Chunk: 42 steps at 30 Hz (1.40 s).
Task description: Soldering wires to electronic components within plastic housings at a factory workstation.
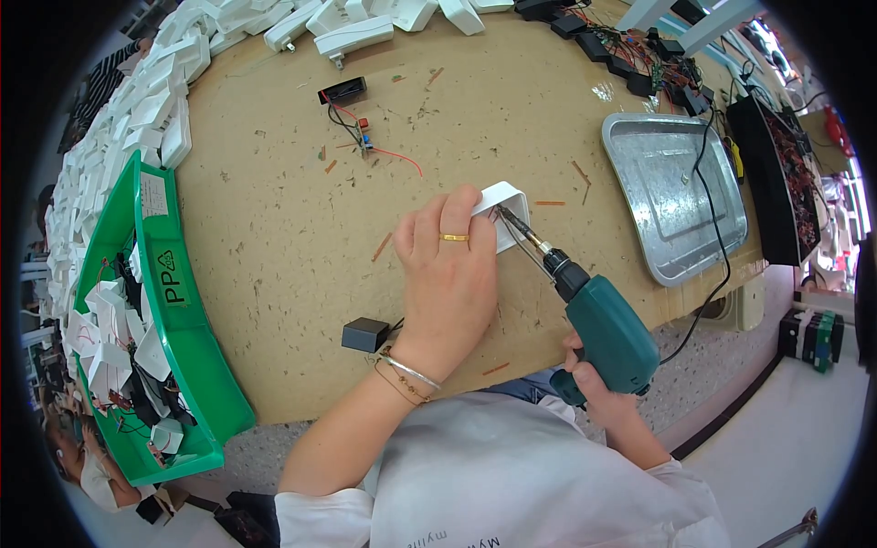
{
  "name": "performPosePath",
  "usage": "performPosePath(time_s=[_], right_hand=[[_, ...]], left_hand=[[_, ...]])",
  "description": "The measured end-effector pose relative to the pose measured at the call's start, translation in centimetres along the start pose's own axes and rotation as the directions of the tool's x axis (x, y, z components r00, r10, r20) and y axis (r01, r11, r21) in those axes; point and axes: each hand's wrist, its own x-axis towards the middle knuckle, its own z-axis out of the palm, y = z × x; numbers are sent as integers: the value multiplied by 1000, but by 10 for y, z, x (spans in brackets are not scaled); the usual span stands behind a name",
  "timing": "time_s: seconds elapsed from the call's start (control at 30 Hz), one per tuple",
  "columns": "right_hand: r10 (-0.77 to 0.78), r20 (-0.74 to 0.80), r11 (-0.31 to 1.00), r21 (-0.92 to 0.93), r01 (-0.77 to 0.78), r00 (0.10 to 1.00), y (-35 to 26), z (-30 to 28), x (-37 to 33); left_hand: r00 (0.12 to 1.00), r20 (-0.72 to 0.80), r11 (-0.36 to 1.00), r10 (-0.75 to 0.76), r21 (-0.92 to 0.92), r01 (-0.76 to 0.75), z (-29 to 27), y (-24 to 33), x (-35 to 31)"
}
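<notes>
My left hand (448, 260) is closed round a small white plastic housing (501, 195) above the table, its fingers hiding part of it. In my right hand (598, 388) is a green pistol-shaped soldering gun (610, 333), gripped by its handle. The metal tip reaches into the housing's open side, where thin wires show; exactly what it touches is too small to tell. Beside my left wrist lies a small black box (365, 334) with a dark wire. Farther up the table is a black part (343, 90) wired to a small circuit board (363, 137).
At left stands a green bin (169, 301) of white housings and wires. White casings (354, 38) are heaped along the far left. A metal tray (671, 265) sits at right, crossed by a black cord (715, 196). Black wired modules (621, 66) lie beyond it.
</notes>
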Motion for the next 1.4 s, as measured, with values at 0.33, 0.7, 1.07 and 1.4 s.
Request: performPosePath(time_s=[0.33, 0.7, 1.07, 1.4], right_hand=[[-65, -3, 991, 116, 65, 998, 11, -5, -9], [-143, -78, 921, 354, 161, 987, 17, -10, 1], [-150, -69, 902, 400, 165, 986, 28, -5, -3], [-178, -49, 869, 460, 180, 983, 38, -18, 0]], left_hand=[[1000, 17, 1000, -6, 0, 6, -2, 1, 0], [1000, 25, 997, -15, -70, 16, -26, 5, 1], [867, 39, 821, -497, -303, 484, -164, -62, 6], [404, -313, 448, -860, -83, 890, -341, -218, -89]])
